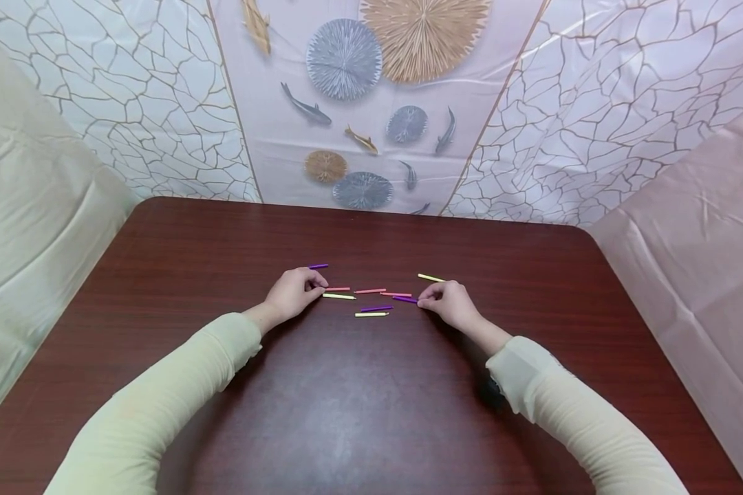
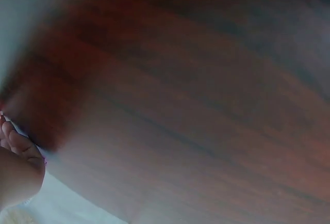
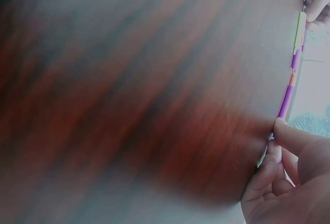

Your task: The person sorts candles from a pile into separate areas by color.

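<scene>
Slim coloured sticks, each with a small nub at one end, lie on the table in the head view. My left hand (image 1: 294, 292) pinches the left end of an orange stick (image 1: 339, 289) between thumb and fingertips. Just below that lies a yellow stick (image 1: 339, 297). On the other side, my right hand (image 1: 450, 302) grips the right end of a purple stick (image 1: 404, 299), whose left end points inward at another orange stick (image 1: 395, 294). The right wrist view shows this purple stick (image 3: 285, 101) at the thumb tip. Only curled fingers (image 2: 20, 144) show in the left wrist view.
Between the hands are a third orange stick (image 1: 369, 291), a purple stick (image 1: 377, 309) and a yellow stick (image 1: 371, 314). Behind the hands lie a purple stick (image 1: 318, 266) and a yellow stick (image 1: 430, 278). Patterned cloth (image 1: 359, 117) hangs behind the dark wooden table (image 1: 334, 399).
</scene>
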A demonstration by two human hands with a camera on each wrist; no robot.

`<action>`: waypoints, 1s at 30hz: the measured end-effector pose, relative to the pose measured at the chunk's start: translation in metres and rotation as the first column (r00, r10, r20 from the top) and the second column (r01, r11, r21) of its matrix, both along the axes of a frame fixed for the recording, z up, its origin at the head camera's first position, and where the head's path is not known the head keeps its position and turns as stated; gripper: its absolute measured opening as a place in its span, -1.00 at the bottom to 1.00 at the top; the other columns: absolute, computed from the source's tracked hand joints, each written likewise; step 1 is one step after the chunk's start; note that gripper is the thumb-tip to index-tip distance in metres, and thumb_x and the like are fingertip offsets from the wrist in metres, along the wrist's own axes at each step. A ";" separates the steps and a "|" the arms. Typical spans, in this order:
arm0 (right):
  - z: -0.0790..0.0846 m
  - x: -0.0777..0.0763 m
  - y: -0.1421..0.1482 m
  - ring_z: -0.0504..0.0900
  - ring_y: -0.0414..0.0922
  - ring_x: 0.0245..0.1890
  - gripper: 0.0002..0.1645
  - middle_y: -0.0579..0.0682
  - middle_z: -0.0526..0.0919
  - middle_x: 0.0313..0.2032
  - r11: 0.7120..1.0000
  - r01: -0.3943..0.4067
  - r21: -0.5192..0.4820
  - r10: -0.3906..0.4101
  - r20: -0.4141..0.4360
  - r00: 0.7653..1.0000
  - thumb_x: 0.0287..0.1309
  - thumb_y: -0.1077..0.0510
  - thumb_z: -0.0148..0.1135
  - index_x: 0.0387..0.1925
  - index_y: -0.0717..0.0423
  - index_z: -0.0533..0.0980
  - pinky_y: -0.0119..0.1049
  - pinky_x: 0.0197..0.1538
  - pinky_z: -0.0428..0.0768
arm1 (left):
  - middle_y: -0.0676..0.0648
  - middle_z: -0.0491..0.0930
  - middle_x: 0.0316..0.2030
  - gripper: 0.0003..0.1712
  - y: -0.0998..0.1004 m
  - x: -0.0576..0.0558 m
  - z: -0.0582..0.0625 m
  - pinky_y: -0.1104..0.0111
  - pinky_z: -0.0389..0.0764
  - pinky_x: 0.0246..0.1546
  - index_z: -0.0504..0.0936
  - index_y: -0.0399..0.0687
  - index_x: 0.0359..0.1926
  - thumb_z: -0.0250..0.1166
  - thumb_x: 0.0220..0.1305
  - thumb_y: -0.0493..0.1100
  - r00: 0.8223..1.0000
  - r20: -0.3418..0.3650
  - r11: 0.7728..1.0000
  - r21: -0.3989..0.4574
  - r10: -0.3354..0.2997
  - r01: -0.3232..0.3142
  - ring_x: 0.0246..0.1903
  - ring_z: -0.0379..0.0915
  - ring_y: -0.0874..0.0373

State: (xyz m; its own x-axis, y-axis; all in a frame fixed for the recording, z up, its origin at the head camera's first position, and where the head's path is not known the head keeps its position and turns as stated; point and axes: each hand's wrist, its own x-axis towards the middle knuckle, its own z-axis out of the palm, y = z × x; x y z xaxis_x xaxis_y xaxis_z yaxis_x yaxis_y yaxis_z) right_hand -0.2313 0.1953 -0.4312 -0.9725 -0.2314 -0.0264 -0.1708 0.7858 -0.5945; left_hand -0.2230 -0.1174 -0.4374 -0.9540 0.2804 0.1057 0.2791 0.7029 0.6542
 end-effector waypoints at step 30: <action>0.000 -0.001 0.000 0.43 -0.27 -0.53 -0.89 -0.08 0.61 -0.59 1.000 0.001 0.012 -0.001 -0.002 1.000 -0.03 0.18 0.36 -0.49 0.17 0.65 -0.40 -0.33 0.40 | -0.05 0.57 -0.41 -0.95 0.001 0.006 -0.007 0.35 0.45 -0.29 0.65 -0.11 -0.36 0.25 0.17 -0.26 1.000 -0.011 0.999 -0.050 -0.015 0.015 -0.39 0.43 0.16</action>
